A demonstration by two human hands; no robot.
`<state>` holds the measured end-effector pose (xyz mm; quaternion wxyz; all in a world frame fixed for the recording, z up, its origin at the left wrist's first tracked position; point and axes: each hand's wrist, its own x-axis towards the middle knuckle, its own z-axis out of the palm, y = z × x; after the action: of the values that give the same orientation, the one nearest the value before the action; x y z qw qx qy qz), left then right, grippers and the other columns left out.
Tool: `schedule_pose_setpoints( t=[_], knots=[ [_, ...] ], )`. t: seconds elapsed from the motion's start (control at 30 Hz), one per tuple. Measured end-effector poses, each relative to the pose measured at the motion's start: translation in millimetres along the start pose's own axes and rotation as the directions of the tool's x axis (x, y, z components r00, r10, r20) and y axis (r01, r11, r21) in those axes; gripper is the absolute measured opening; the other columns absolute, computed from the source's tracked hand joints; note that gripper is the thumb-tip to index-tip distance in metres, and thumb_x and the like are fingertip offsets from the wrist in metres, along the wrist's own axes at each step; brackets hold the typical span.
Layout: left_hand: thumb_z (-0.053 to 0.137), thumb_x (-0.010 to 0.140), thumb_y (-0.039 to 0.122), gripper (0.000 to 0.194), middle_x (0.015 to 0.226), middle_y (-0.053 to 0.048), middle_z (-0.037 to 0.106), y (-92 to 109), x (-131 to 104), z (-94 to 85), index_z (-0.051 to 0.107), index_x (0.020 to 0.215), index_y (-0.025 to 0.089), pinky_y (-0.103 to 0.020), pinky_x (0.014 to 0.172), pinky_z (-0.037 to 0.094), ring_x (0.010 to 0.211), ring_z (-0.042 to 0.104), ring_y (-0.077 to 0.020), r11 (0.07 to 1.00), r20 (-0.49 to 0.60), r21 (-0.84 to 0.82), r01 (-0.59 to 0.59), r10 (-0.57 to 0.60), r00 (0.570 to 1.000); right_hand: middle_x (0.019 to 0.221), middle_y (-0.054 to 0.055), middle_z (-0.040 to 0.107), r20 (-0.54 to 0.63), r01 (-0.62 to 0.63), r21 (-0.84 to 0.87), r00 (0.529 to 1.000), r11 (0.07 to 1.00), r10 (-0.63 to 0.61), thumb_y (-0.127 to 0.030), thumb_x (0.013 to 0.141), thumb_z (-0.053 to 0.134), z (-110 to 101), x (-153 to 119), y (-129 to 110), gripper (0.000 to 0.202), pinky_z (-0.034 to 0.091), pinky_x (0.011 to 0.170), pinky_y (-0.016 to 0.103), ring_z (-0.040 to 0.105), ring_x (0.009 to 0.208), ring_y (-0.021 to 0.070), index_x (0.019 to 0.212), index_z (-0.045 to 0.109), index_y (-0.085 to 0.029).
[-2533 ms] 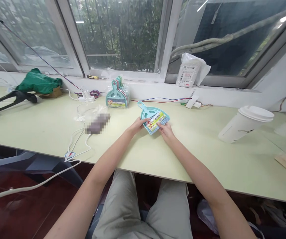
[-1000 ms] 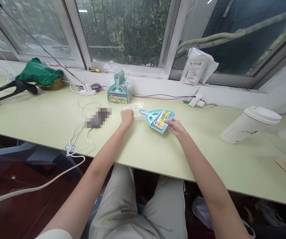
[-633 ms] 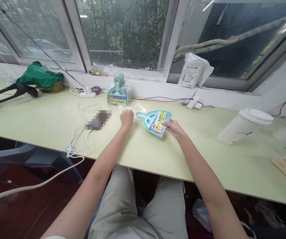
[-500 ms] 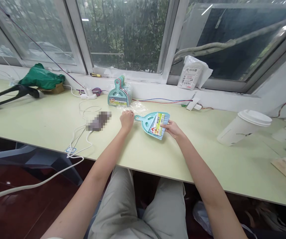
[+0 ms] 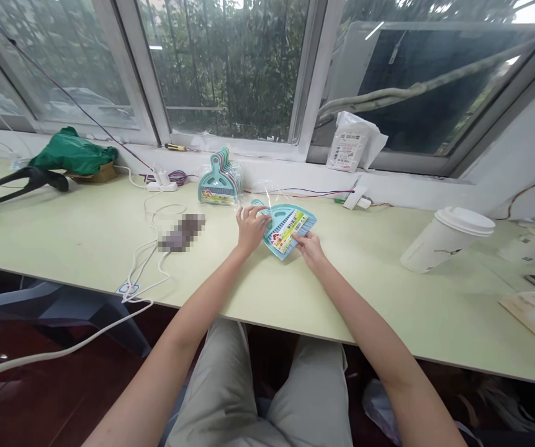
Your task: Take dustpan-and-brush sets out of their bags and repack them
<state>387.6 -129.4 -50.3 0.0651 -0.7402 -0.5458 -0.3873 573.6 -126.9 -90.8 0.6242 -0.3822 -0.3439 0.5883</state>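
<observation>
A turquoise mini dustpan (image 5: 271,243) with a blue-bristled brush and a printed label card is held just above the table in front of me. Its lower right edge is pinched between the thumb and fingers of my right hand (image 5: 311,250). My left hand (image 5: 251,231) is at the dustpan's left side, its fingers apart and reaching over the pan near the handle; whether they touch it I cannot tell. Clear plastic film (image 5: 270,191) shows around the handle, which my left fingers partly hide. Behind stands a stack of similar wrapped dustpan sets (image 5: 218,180).
A white paper cup (image 5: 442,242) leans at the right. On the left lie white cables (image 5: 144,248), a blurred dark item (image 5: 181,234), a power strip (image 5: 161,185) and a green bag (image 5: 74,152). A white package (image 5: 349,146) rests on the window ledge.
My left hand has opened from a closed shape at the handle's end and moved right over the dustpan. The dustpan has turned, and its handle now points more up and away.
</observation>
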Motion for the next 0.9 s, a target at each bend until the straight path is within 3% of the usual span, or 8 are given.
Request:
schedule_pose_setpoints(
  t=[0.13, 0.2, 0.27, 0.33, 0.43, 0.53, 0.67, 0.9],
  knots=[
    [0.048, 0.092, 0.039, 0.026, 0.143, -0.003, 0.046, 5.8, -1.1, -8.2, 0.065, 0.110, 0.030, -0.054, 0.116, 0.006, 0.140, 0.027, -0.0257, 0.993, -0.048, -0.062, 0.097, -0.100, 0.994, 0.089, 0.005, 0.073, 0.002, 0.063, 0.026, 0.998, 0.998, -0.063, -0.010, 0.063, 0.077, 0.2, -3.0, -4.8, 0.025, 0.060, 0.083, 0.036, 0.070, 0.083, 0.0196, 0.083, 0.064, -0.016],
    [0.052, 0.089, 0.045, 0.044, 0.151, -0.006, 0.034, 5.7, 0.2, -6.3, 0.052, 0.129, 0.029, -0.053, 0.116, 0.011, 0.145, 0.016, -0.0271, 0.963, -0.129, -0.166, 0.212, -0.234, 0.964, 0.090, 0.004, 0.072, -0.030, 0.103, 0.060, 0.994, 0.993, -0.102, -0.012, 0.063, 0.078, 0.8, -3.7, -4.7, 0.026, 0.060, 0.083, 0.035, 0.070, 0.085, 0.0188, 0.084, 0.063, -0.016],
    [0.052, 0.088, 0.050, 0.063, 0.154, -0.010, 0.026, 2.1, 4.1, -0.4, 0.033, 0.143, 0.027, -0.047, 0.115, 0.021, 0.146, 0.013, -0.0252, 0.870, -0.178, -0.357, 0.340, -0.420, 0.890, 0.092, 0.004, 0.072, -0.042, 0.127, 0.089, 0.991, 0.988, -0.124, -0.014, 0.063, 0.078, 2.0, -4.2, -4.2, 0.027, 0.060, 0.084, 0.035, 0.069, 0.087, 0.0188, 0.085, 0.063, -0.017],
    [0.045, 0.090, 0.054, 0.064, 0.150, -0.011, 0.034, -3.6, 9.4, 8.2, 0.027, 0.145, 0.026, -0.041, 0.110, 0.033, 0.142, 0.027, -0.0224, 0.682, -0.041, -0.604, 0.413, -0.544, 0.838, 0.091, 0.004, 0.072, -0.037, 0.127, 0.098, 0.992, 0.987, -0.124, -0.015, 0.061, 0.079, 3.8, -4.8, -4.0, 0.028, 0.060, 0.083, 0.035, 0.069, 0.087, 0.0191, 0.084, 0.063, -0.017],
    [0.042, 0.088, 0.062, 0.059, 0.130, -0.012, 0.057, -8.2, 13.7, 22.4, 0.046, 0.132, 0.022, -0.038, 0.097, 0.047, 0.120, 0.055, -0.0234, 0.296, 0.345, -0.825, 0.481, -0.410, 0.844, 0.090, 0.004, 0.072, -0.016, 0.115, 0.085, 0.993, 0.990, -0.114, -0.016, 0.060, 0.080, 7.6, -6.1, -4.0, 0.028, 0.060, 0.082, 0.034, 0.069, 0.085, 0.0190, 0.082, 0.063, -0.017],
    [0.058, 0.078, 0.063, 0.055, 0.113, -0.011, 0.067, -0.8, 9.9, 33.8, 0.060, 0.111, 0.019, -0.040, 0.092, 0.051, 0.106, 0.064, -0.0254, 0.061, 0.514, -0.842, 0.536, -0.212, 0.831, 0.094, 0.005, 0.072, -0.065, 0.142, 0.088, 0.988, 0.986, -0.137, -0.017, 0.061, 0.079, 11.9, -7.0, -3.5, 0.029, 0.060, 0.084, 0.034, 0.069, 0.089, 0.0190, 0.085, 0.062, -0.017],
    [0.069, 0.072, 0.055, 0.051, 0.112, -0.009, 0.069, 14.8, 1.6, 38.9, 0.061, 0.107, 0.019, -0.043, 0.098, 0.048, 0.107, 0.064, -0.0258, -0.033, 0.561, -0.828, 0.560, -0.077, 0.824, 0.099, 0.004, 0.071, -0.185, 0.217, 0.115, 0.964, 0.969, -0.194, -0.017, 0.063, 0.076, 17.1, -8.1, -1.8, 0.035, 0.059, 0.086, 0.034, 0.067, 0.097, 0.0191, 0.094, 0.059, -0.019],
    [0.080, 0.064, 0.039, 0.055, 0.117, -0.009, 0.067, 19.1, -2.0, 35.8, 0.059, 0.111, 0.019, -0.044, 0.099, 0.048, 0.110, 0.062, -0.0269, -0.068, 0.564, -0.826, 0.560, -0.075, 0.822, 0.103, 0.005, 0.069, -0.187, 0.198, 0.097, 0.966, 0.975, -0.178, -0.016, 0.063, 0.075, 19.5, -11.0, -0.3, 0.035, 0.058, 0.087, 0.033, 0.067, 0.098, 0.0186, 0.094, 0.058, -0.019]
  ],
)
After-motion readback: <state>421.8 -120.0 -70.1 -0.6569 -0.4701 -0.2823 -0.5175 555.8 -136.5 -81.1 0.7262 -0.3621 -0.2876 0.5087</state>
